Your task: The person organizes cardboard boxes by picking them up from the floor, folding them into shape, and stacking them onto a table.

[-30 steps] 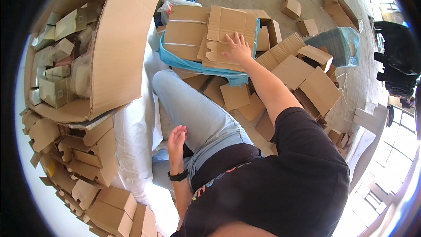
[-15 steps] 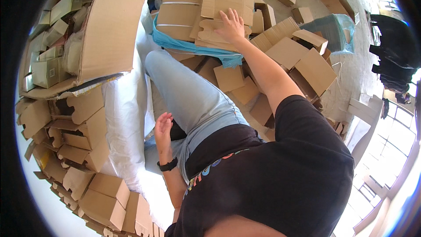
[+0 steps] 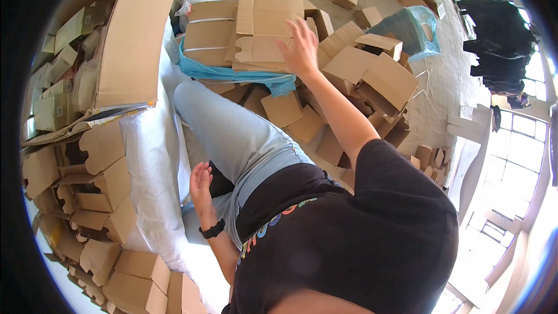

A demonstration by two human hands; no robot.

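Observation:
My right hand (image 3: pixel 302 51) is at the right edge of a flattened cardboard box (image 3: pixel 268 23), its fingers apart and holding nothing; I cannot tell whether it touches the board. That box lies on top of a stack of flat cardboard (image 3: pixel 208 29) tied with white straps, with blue plastic wrap (image 3: pixel 229 70) around its lower part. My left hand (image 3: pixel 201 189) hangs beside my thigh, over the white sheeting's edge, fingers loosely bent and apart with nothing in them. A black watch (image 3: pixel 212 229) circles the left wrist.
A large carton (image 3: pixel 136 40) of small pale boxes (image 3: pixel 52 110) stands at the left. Below it are rows of brown boxes (image 3: pixel 136 276) beside white sheeting (image 3: pixel 154 180). Open cartons (image 3: pixel 389 84) and a blue-wrapped bundle (image 3: pixel 401 29) are scattered on the floor at the right.
My right hand has slid from on top of the flattened box to its right edge. The whole view has shifted, so the surroundings appear farther left. My left hand keeps its pose.

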